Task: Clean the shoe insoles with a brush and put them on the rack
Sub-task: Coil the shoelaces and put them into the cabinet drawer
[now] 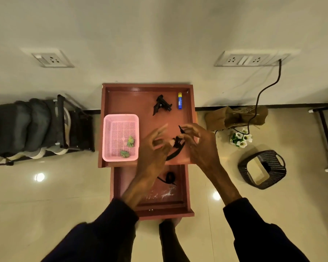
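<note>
Tabletop (125, 103) back-left open; pink basket (106, 137) left; black clip (161, 104), perhaps glue stick (180, 100), behind.

**Small red-brown table, drawer open**

A rimmed red-brown table (148, 86) stands on the tiled floor (46, 201) beside a shoe rack (61, 121). On its top lie a pink basket (107, 140) at the front left, a black clip-like tool (161, 105) and a blue-and-yellow tube (180, 100) near the back, and a black strap (175, 154) at the front right. Its open drawer (186, 188) holds a coiled black cord (169, 177).

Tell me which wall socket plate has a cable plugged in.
The wider socket plate on the right: a black cable hangs from its right end. The smaller plate on the left has nothing plugged in.
</note>
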The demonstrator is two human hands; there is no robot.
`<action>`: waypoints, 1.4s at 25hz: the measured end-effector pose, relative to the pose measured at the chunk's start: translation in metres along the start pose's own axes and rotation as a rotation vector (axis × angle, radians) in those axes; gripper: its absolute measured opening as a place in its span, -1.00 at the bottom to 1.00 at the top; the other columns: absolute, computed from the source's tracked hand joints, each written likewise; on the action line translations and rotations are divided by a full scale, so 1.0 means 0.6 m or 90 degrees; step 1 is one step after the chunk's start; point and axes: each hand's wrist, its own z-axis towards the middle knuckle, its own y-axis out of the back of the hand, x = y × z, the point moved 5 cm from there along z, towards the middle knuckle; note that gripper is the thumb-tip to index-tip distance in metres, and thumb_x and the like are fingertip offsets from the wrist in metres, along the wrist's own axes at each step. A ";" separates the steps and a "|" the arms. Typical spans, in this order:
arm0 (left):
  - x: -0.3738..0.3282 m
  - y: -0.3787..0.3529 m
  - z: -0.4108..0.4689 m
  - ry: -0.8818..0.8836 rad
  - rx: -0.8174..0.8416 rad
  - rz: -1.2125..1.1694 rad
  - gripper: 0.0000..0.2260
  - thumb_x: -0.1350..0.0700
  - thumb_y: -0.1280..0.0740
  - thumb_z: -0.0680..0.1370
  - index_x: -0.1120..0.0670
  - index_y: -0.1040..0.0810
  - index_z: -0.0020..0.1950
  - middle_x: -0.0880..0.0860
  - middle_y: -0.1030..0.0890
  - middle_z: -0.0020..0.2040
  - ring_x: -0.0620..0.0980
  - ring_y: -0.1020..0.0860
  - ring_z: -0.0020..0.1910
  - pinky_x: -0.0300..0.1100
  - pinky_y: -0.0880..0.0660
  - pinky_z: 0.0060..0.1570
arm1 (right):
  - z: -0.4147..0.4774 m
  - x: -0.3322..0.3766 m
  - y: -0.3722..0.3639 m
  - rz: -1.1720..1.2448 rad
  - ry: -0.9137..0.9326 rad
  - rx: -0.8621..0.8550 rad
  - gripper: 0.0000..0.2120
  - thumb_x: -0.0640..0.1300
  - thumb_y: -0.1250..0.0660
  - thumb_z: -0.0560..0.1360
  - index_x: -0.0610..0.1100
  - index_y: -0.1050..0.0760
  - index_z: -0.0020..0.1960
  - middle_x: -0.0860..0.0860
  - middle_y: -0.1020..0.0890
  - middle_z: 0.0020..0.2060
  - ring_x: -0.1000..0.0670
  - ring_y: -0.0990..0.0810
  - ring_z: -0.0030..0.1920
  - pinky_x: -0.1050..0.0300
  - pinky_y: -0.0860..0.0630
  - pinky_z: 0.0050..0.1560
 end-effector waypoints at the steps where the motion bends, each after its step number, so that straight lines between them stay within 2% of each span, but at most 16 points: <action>1: -0.041 0.001 0.001 -0.027 -0.002 0.009 -0.55 0.10 -0.48 0.56 -0.06 -0.53 0.44 -0.08 -0.62 0.29 -0.19 -0.61 0.17 -0.40 -0.56 0.04 | 0.000 0.035 0.015 -0.005 0.017 0.004 -0.80 -0.21 -0.43 0.56 -0.22 -0.61 0.18 0.16 -0.65 -0.06 0.38 -0.62 -0.05 0.50 -0.48 -0.08; 2: -0.081 0.000 0.002 -0.053 -0.001 0.017 -0.58 0.11 -0.48 0.55 -0.05 -0.56 0.41 -0.04 -0.65 0.24 -0.16 -0.63 0.15 -0.35 -0.58 0.06 | 0.001 0.066 0.029 -0.010 0.030 0.006 -0.80 -0.17 -0.44 0.56 -0.19 -0.58 0.16 0.19 -0.64 -0.05 0.36 -0.62 -0.03 0.49 -0.48 -0.07; 4: -0.149 0.001 0.000 -0.090 0.004 0.041 -0.65 0.12 -0.51 0.53 0.01 -0.64 0.32 0.02 -0.71 0.12 -0.07 -0.68 0.07 -0.12 -0.63 0.12 | -0.003 0.127 0.055 -0.011 0.050 0.017 -0.79 -0.10 -0.45 0.54 -0.14 -0.53 0.12 0.22 -0.63 -0.06 0.33 -0.62 0.01 0.48 -0.48 -0.04; 6: -0.198 0.003 -0.005 -0.113 0.023 0.048 -0.75 0.08 -0.54 0.50 0.07 -0.72 0.16 0.06 -0.74 0.00 0.04 -0.71 0.00 0.10 -0.63 0.13 | -0.011 0.176 0.073 -0.006 0.076 0.029 -0.79 -0.13 -0.45 0.54 -0.15 -0.49 0.11 0.19 -0.65 -0.05 0.31 -0.63 0.04 0.44 -0.52 0.00; 7: -0.214 0.004 -0.008 -0.127 0.030 0.046 -0.81 0.07 -0.55 0.49 0.08 -0.74 0.07 0.06 -0.75 -0.06 0.05 -0.72 -0.04 0.13 -0.63 0.12 | -0.016 0.195 0.079 0.006 0.085 0.034 -0.80 -0.17 -0.45 0.54 -0.15 -0.48 0.11 0.17 -0.66 -0.05 0.29 -0.65 0.04 0.39 -0.56 0.01; 10: -0.281 0.022 -0.044 -0.166 -0.012 0.055 -0.98 0.19 -0.53 0.50 0.11 -0.76 -0.09 0.04 -0.74 -0.22 -0.02 -0.70 -0.23 -0.04 -0.64 -0.08 | -0.037 0.251 0.108 0.059 0.092 0.014 -0.79 -0.20 -0.49 0.52 -0.14 -0.50 0.08 0.09 -0.71 -0.10 0.18 -0.71 -0.06 0.32 -0.61 -0.03; 13: -0.358 0.050 -0.089 -0.144 -0.068 -0.096 -0.95 0.29 -0.49 0.52 0.16 -0.73 -0.11 0.11 -0.71 -0.26 -0.03 -0.62 -0.36 -0.13 -0.61 -0.21 | -0.058 0.283 0.135 0.091 0.096 0.001 -0.86 -0.13 -0.47 0.55 -0.18 -0.59 0.02 -0.01 -0.70 -0.22 0.04 -0.70 -0.22 0.25 -0.60 -0.17; 15: -0.400 0.080 -0.109 -0.121 -0.092 -0.193 -0.94 0.31 -0.47 0.53 0.18 -0.72 -0.08 0.13 -0.72 -0.21 -0.03 -0.65 -0.29 -0.13 -0.64 -0.12 | -0.077 0.297 0.150 0.112 0.113 -0.015 -0.88 -0.12 -0.43 0.58 -0.18 -0.66 0.00 -0.04 -0.69 -0.25 0.02 -0.67 -0.27 0.12 -0.60 -0.23; 16: -0.417 0.095 -0.117 -0.131 -0.090 -0.171 -0.93 0.31 -0.46 0.54 0.17 -0.73 -0.06 0.13 -0.73 -0.16 -0.02 -0.67 -0.24 -0.12 -0.65 -0.06 | -0.086 0.303 0.157 0.118 0.119 -0.029 -0.89 -0.12 -0.42 0.59 -0.14 -0.68 -0.01 -0.03 -0.70 -0.24 0.04 -0.67 -0.26 0.07 -0.60 -0.22; 18: -0.449 0.118 -0.138 -0.178 -0.062 0.021 -0.87 0.29 -0.40 0.58 0.14 -0.74 0.01 0.10 -0.74 -0.07 -0.04 -0.69 -0.10 -0.15 -0.62 0.06 | -0.100 0.335 0.175 0.107 0.143 -0.039 -0.91 -0.13 -0.41 0.60 -0.04 -0.71 0.01 0.04 -0.73 -0.17 0.08 -0.69 -0.15 0.06 -0.63 -0.13; 20: -0.478 0.127 -0.167 -0.235 -0.043 0.253 -0.81 0.19 -0.31 0.64 0.09 -0.73 0.09 0.02 -0.72 0.07 -0.08 -0.66 0.09 -0.24 -0.54 0.14 | -0.105 0.383 0.195 0.044 0.198 -0.032 -0.87 -0.14 -0.38 0.61 -0.04 -0.71 0.08 0.10 -0.73 -0.08 0.12 -0.69 -0.04 0.15 -0.61 0.00; 21: -0.491 0.129 -0.182 -0.240 -0.031 0.288 -0.78 0.13 -0.28 0.66 0.09 -0.73 0.11 0.02 -0.71 0.13 -0.08 -0.63 0.16 -0.21 -0.51 0.19 | -0.106 0.412 0.206 0.004 0.229 -0.022 -0.86 -0.12 -0.37 0.62 -0.07 -0.70 0.11 0.09 -0.73 -0.05 0.15 -0.67 -0.01 0.19 -0.59 0.03; 23: -0.515 0.118 -0.214 -0.202 0.058 0.201 -0.71 0.04 -0.26 0.69 0.16 -0.73 0.10 0.09 -0.72 0.12 -0.01 -0.64 0.19 -0.08 -0.50 0.28 | -0.106 0.468 0.229 -0.062 0.289 0.012 -0.86 -0.12 -0.37 0.62 -0.09 -0.70 0.09 0.07 -0.71 -0.08 0.16 -0.65 -0.03 0.26 -0.54 0.00; 27: -0.552 0.080 -0.271 -0.165 0.197 0.093 -0.58 -0.09 -0.21 0.70 0.22 -0.68 0.17 0.17 -0.74 0.01 0.10 -0.71 0.07 -0.02 -0.60 0.18 | -0.113 0.558 0.275 -0.164 0.378 0.074 -0.87 -0.23 -0.39 0.58 -0.14 -0.72 0.01 0.03 -0.67 -0.19 0.10 -0.60 -0.16 0.19 -0.48 -0.11; 31: -0.577 0.061 -0.301 -0.134 0.264 0.007 -0.62 0.00 -0.28 0.68 0.32 -0.64 0.19 0.26 -0.72 -0.02 0.26 -0.70 0.06 0.11 -0.62 0.14 | -0.126 0.616 0.319 -0.157 0.438 0.113 -0.83 -0.29 -0.37 0.58 -0.16 -0.72 0.06 -0.03 -0.67 -0.17 0.05 -0.62 -0.16 0.32 -0.48 -0.18; 35: -0.626 0.039 -0.322 -0.127 0.338 -0.132 -0.69 0.17 -0.26 0.67 0.42 -0.59 0.18 0.24 -0.67 -0.11 0.32 -0.69 0.01 0.15 -0.63 0.10 | -0.119 0.664 0.344 -0.134 0.451 0.143 -0.74 -0.32 -0.30 0.60 -0.10 -0.71 0.12 0.06 -0.71 -0.09 0.09 -0.66 -0.05 0.23 -0.53 -0.01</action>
